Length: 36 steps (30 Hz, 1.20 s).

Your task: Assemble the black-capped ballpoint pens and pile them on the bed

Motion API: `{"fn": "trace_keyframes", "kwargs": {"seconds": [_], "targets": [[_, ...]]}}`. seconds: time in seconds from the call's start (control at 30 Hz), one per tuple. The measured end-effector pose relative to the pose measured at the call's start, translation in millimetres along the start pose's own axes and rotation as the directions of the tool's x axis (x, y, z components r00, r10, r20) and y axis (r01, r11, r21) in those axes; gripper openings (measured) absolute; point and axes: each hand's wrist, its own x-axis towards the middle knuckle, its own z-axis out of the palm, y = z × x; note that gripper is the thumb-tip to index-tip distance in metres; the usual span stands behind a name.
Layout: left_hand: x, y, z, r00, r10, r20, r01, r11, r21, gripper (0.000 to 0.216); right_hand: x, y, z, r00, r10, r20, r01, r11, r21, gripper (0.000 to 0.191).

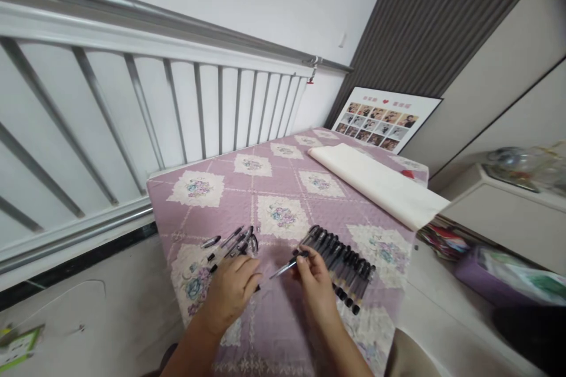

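Note:
Between the thumb and fingers of my right hand (pixel 315 283) is a slim pen (pixel 285 268), its thin end pointing left and down. To that hand's right lies a row of black-capped pens (pixel 342 262), side by side on the table. My left hand (pixel 234 288) is curled low over the cloth, at the near edge of a loose pile of pen caps and pen parts (pixel 239 241). A small black end (pixel 257 288) shows by its thumb; what those fingers hold is hidden.
A purple flowered tablecloth (pixel 230 188) covers the table. Across its right side lies a folded cream sheet (pixel 375 185). A white radiator (pixel 186 106) runs along the left wall, and a photo board (pixel 384 121) leans at the far end. A cabinet (pixel 499 206) stands at right.

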Motion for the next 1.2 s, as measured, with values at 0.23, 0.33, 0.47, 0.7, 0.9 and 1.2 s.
{"fn": "trace_keyframes", "kwargs": {"seconds": [0.23,0.33,0.47,0.7,0.9,1.2], "targets": [[-5.0,-20.5,-7.6,0.986,-0.116,-0.122,0.110,0.992,-0.055,0.023,47.5,-38.3,-95.2,0.991,-0.063,-0.121,0.025,0.956,-0.292,0.047],[-6.4,-23.4,-7.5,0.980,-0.126,-0.153,0.122,0.992,-0.037,0.022,60.7,-40.1,-132.5,0.986,-0.069,-0.151,-0.013,0.875,-0.483,0.048],[-7.9,-27.7,-4.3,0.977,-0.141,-0.162,0.140,0.990,-0.020,0.022,67.7,-38.6,-154.8,0.985,-0.025,-0.173,-0.094,0.759,-0.644,0.045],[-8.4,-32.0,-5.4,0.968,-0.163,-0.191,0.169,0.985,0.014,0.022,81.0,-36.0,-151.1,0.990,-0.032,-0.141,-0.084,0.667,-0.740,0.042],[-7.7,-37.0,-8.1,0.944,-0.214,-0.250,0.232,0.972,0.046,0.023,91.5,-28.7,-148.5,0.994,-0.008,-0.106,-0.077,0.630,-0.773,0.041],[-7.6,-42.3,-8.5,0.924,-0.285,-0.254,0.306,0.951,0.050,0.022,81.7,-29.9,-136.0,0.989,-0.146,0.007,0.084,0.529,-0.845,0.046]]}}
